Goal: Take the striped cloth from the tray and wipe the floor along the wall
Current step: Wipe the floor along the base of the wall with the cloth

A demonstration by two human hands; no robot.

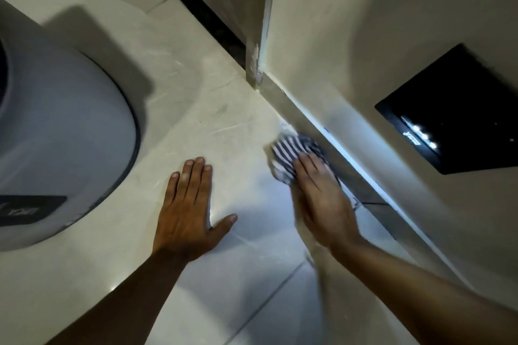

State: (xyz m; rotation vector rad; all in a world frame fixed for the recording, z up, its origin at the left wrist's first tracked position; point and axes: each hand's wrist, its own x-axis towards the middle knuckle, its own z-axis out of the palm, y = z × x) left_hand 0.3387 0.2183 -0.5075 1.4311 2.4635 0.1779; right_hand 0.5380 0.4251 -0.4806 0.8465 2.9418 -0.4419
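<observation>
Pale tiled floor [213, 126] meets a beige wall [364, 36] along a grey skirting strip [297, 109]; one black panel [454, 115] on the wall shows three lit dots and a logo too blurred to read. One white rounded appliance [56, 134] at left carries a dark label, text unreadable. Two hands: left hand [187, 210] lies flat on the tile, fingers spread, holding nothing; right hand [319, 199], motion-blurred, presses one striped cloth [288, 154] to the floor against the skirting.
</observation>
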